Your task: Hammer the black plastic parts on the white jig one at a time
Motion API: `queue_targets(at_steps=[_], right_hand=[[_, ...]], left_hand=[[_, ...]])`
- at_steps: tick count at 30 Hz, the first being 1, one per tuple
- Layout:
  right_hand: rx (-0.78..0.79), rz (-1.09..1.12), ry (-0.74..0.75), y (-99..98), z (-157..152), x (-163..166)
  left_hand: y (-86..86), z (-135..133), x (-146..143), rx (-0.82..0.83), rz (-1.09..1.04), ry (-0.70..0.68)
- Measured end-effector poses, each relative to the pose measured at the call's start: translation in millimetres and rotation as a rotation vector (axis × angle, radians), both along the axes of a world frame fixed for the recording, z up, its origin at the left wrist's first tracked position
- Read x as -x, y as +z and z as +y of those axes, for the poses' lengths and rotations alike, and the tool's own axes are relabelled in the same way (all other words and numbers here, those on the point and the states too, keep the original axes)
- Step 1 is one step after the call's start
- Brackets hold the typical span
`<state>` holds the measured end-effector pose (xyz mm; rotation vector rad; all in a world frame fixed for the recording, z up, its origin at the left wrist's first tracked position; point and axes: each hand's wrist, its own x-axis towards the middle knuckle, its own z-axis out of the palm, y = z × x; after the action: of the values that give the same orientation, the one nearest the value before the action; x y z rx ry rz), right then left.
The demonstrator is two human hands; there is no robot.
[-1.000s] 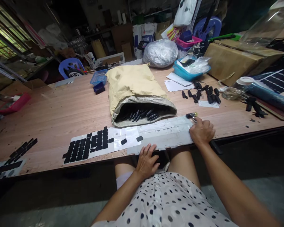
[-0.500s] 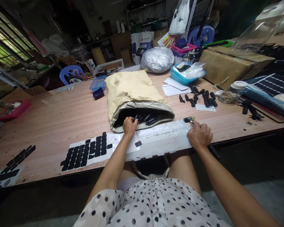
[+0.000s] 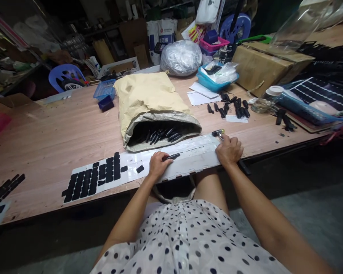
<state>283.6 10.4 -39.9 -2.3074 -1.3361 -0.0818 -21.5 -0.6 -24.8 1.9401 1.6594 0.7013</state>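
My left hand pinches a slim black piece just above the white board along the table's front edge. Closed round a small hammer, my right hand rests at the board's right end. The hammer's head points away from me and its dark handle sticks out below the hand. Beyond the board lies a yellow paper sack, its mouth open towards me. Several similar black pieces lie inside the opening.
Black stickers cover a sheet at the left. Several black parts lie beside a blue basket. A cardboard box stands at the back right, a small dark blue box left of the sack.
My left hand has drawn back from the sack's mouth to the board, bringing out a slim black piece. My right hand keeps hold of the hammer. The view has shifted slightly.
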Motion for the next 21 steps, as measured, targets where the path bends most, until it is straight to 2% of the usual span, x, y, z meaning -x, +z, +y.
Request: queue_targets(at_steps=[8,11,14,17,21], right_hand=[[-0.024,0.044,0.001,3.6,2,-5],[-0.113,0.147,0.049,9.1,-9,6],[-0.235,0.336,0.225,13.3,-31,35],[-0.25,0.533,0.484,15.5,-54,74],[-0.213,0.542,0.687,17.8,-72,111]], left_hand=[[-4.2,-2,-9,-0.026,0.065,-0.016],[-6.2,-2,-10,-0.007,0.066,-0.018],[-8.5,-1,-10,-0.003,0.046,-0.023],[-9.6,-1,-10,0.001,0.019,-0.027],[-8.5,-1,-13,0.022,-0.002,-0.002]])
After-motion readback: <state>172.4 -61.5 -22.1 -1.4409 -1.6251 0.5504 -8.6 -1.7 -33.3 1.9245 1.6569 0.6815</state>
